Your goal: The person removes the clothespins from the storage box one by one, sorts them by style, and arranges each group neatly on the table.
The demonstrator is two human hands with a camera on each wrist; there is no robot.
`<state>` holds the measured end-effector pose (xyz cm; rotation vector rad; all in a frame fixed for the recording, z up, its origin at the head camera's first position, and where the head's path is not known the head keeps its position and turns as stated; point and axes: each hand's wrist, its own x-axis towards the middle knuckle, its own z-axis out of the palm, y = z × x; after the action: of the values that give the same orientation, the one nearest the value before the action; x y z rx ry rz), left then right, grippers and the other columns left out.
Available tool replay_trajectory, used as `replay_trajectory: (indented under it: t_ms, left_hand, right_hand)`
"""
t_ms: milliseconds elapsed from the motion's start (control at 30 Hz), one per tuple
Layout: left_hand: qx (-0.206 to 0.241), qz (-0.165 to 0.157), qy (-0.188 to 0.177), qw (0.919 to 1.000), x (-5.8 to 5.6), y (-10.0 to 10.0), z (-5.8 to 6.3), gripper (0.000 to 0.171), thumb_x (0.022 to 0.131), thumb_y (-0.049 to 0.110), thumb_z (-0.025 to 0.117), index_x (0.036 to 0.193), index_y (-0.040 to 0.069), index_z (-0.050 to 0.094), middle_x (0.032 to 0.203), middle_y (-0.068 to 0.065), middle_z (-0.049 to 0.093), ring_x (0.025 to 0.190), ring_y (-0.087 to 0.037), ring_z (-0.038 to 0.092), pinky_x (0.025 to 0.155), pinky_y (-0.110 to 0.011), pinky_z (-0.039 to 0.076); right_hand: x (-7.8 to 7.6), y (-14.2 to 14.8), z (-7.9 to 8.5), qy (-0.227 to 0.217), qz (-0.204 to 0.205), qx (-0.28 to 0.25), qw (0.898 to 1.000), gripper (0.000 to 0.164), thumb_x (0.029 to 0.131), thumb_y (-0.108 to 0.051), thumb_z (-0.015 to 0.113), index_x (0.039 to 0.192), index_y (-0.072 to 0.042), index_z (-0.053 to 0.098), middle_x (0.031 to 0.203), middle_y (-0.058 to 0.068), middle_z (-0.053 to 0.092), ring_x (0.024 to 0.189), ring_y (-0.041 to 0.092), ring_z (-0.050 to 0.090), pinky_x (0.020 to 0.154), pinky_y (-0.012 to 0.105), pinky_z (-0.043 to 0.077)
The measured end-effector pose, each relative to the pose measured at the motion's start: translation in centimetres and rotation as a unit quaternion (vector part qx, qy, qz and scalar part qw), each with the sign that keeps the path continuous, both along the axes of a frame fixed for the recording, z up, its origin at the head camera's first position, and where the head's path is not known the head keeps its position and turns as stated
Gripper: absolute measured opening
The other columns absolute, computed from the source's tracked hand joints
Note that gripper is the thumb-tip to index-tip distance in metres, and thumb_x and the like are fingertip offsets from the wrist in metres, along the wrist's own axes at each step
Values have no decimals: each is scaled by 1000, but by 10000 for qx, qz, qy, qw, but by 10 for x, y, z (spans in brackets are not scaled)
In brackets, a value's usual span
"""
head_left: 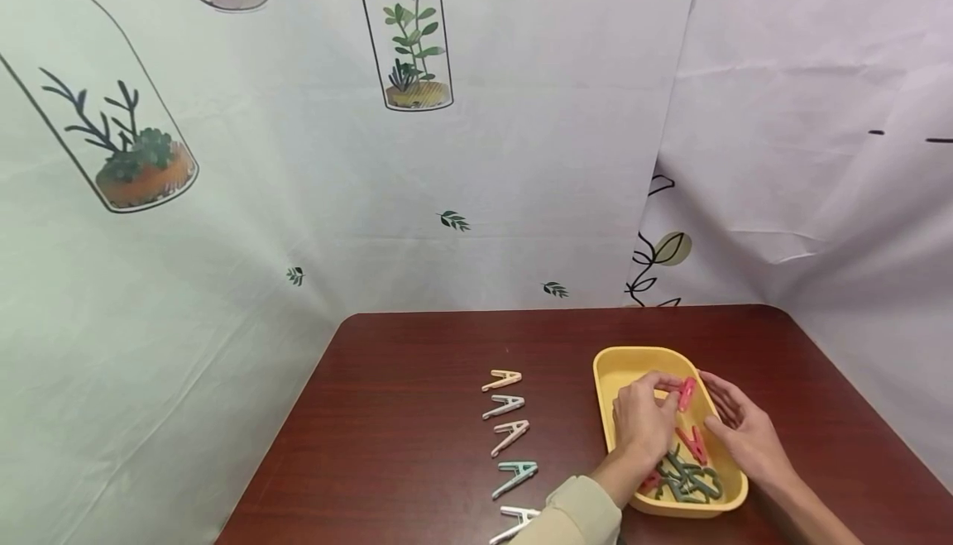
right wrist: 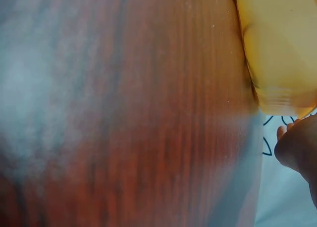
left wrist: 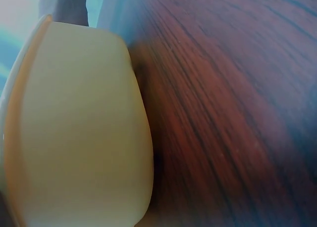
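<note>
My left hand [head_left: 646, 419] reaches over the yellow tray [head_left: 612, 360] and pinches a red clothespin [head_left: 687, 394] between thumb and fingertips. At the tray's right rim is my right hand [head_left: 754, 439], its fingers loosely extended along the outside and its thumb by the edge. Inside the tray another red clothespin [head_left: 693, 446] lies below the held one. Several dark green clothespins [head_left: 688, 479] are heaped at the near end, with a red piece partly hidden by my left wrist. In the left wrist view the tray's outer wall [left wrist: 84, 128] fills the left side.
Left of the tray, several clothespins stand in a column on the brown table [head_left: 402, 429]: a peach one [head_left: 502, 379] farthest, then pale ones, a teal one [head_left: 515, 477] and a white one [head_left: 514, 522] nearest. A plant-printed cloth [head_left: 506, 164] hangs behind.
</note>
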<state>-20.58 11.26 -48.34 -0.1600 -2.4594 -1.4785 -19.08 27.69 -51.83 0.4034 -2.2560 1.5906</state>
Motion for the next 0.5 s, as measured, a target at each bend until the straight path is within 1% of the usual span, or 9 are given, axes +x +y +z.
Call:
replay_trajectory:
  t_ms: [100, 300, 400, 500]
  left_hand:
    - [168, 72, 192, 9996, 0, -1, 1, 14, 94, 21, 83, 98, 34, 81, 92, 28, 73, 70, 17, 57, 64, -11, 45]
    - [510, 200, 730, 9958, 1, -3, 2, 15, 96, 16, 80, 102, 31, 81, 96, 25, 74, 76, 11, 61, 64, -10, 46]
    - [729, 266, 848, 9934, 1, -3, 3, 16, 97, 15, 80, 103, 29, 80, 98, 23, 74, 78, 10, 63, 66, -10, 47]
    - [1081, 306, 846, 9901, 1, -3, 4, 15, 97, 13, 79, 104, 27, 81, 97, 22, 74, 79, 9, 62, 67, -13, 49]
  right_hand:
    - [1, 0, 0, -26, -9, 1, 10000, 60, 92, 22, 62, 148, 18, 42, 137, -33, 51, 121, -22, 48, 95, 3, 41]
    - [2, -1, 1, -130, -37, 58, 9999, 61, 92, 21, 62, 150, 16, 42, 137, -32, 50, 121, -23, 46, 95, 2, 40]
    - [1, -1, 1, -96, -18, 18, 10000, 60, 92, 22, 61, 149, 17, 42, 137, -32, 51, 121, -22, 47, 95, 3, 41]
    - [0, -1, 0, -30, -5, -20, 10000, 60, 91, 23, 61, 149, 18, 42, 137, -33, 52, 122, -21, 48, 96, 3, 41]
